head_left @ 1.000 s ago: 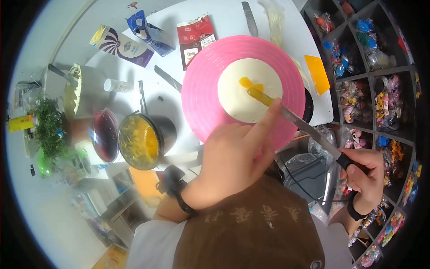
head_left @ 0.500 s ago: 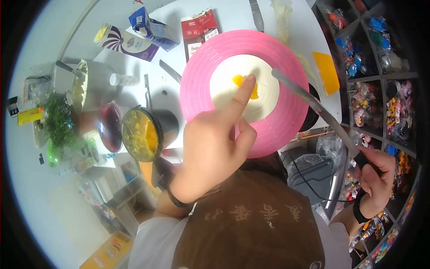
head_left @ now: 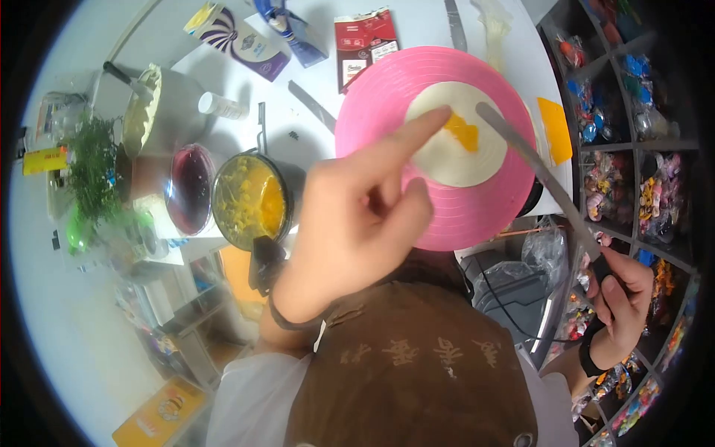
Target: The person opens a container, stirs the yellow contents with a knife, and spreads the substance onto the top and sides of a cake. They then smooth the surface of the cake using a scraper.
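Note:
A pink turntable (head_left: 372,104) carries a round cream-white layer (head_left: 447,170) with yellow pieces (head_left: 465,134), perhaps fruit, near its middle. My left hand (head_left: 365,201) reaches over the turntable with the index finger stretched out and its tip at the edge of the yellow pieces. The other fingers are curled, the thumb stands apart, and nothing shows in the hand. At the right, my right hand (head_left: 624,298) grips the black handle of a long icing spatula (head_left: 547,175). Its blade slants up to the left, the tip over the white layer's right side.
Left of the turntable stand a container of yellow pieces (head_left: 249,201), a dark red tub (head_left: 190,186) and a pot with white cream (head_left: 164,112). Cartons (head_left: 238,41) and a red packet (head_left: 365,48) lie behind. A yellow scraper (head_left: 553,130) and shelves (head_left: 611,149) are at the right.
The view has shifted, so the turntable and table things appear farther right. My left fingertip has moved from over the yellow pieces to their left edge. The spatula stays in my right hand.

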Available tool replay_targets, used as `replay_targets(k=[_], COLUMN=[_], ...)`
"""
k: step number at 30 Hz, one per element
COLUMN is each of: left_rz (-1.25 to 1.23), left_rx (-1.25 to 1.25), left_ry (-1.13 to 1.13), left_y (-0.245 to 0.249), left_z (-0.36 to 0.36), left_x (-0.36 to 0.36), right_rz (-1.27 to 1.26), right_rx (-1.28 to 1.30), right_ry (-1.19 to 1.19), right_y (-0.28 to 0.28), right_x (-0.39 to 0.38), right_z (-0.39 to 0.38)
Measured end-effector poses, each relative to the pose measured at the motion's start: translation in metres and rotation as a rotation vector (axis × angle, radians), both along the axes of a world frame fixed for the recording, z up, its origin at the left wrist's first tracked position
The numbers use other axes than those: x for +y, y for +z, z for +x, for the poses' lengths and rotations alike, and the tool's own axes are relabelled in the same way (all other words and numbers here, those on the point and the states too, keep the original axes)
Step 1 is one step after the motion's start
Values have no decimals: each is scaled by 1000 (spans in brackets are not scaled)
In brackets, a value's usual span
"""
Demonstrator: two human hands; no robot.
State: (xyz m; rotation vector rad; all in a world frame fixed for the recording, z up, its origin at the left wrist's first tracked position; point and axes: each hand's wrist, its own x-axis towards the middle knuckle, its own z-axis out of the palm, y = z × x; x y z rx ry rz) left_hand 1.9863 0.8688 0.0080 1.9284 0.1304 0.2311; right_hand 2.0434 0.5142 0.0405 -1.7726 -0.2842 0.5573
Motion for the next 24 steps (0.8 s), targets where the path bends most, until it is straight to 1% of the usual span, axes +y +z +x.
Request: replay_targets(k=[3, 6, 7, 10, 11, 14, 15, 18, 19, 21, 23, 24], left_rz=[-208, -311, -423, -551, -623, -709, -690, -645, -647, -664, -671, -670], left_rx=[-18, 61, 75, -68, -81, -140, -134, -132, -135, -133, -116, -112], left_ry=[86, 224, 298, 479, 515, 533, 514, 444, 411, 360, 316, 294], left_y=[-13, -26, -23, -48, -54, -74, -81, -96, -98, -103, -105, -106], left_z=[-33, -80, -97, -141, -154, -181, -190, -208, -212, -218, -226, -228], left_x=[27, 58, 64, 88, 95, 111, 116, 131, 134, 137, 140, 144], right_rz=[-167, -299, -395, -388, -442, -486, -486, -672, -864, -822, -697, -628], right_rx=[72, -6, -1, -174, -340, -399, -425, -559, -534, -1160, -1399, -1319], right_ry=[-44, 40, 126, 270, 385, 534, 528, 647, 744, 1025, 1105, 1054], right_y=[19, 27, 31, 31, 33, 39, 34, 40, 48, 31, 8, -3], right_x=[49, 113, 129, 181, 200, 249, 262, 311, 334, 351, 364, 370], right_z=[-11, -30, -33, -53, -55, -64, -68, -76, -75, -68, -62, -60])
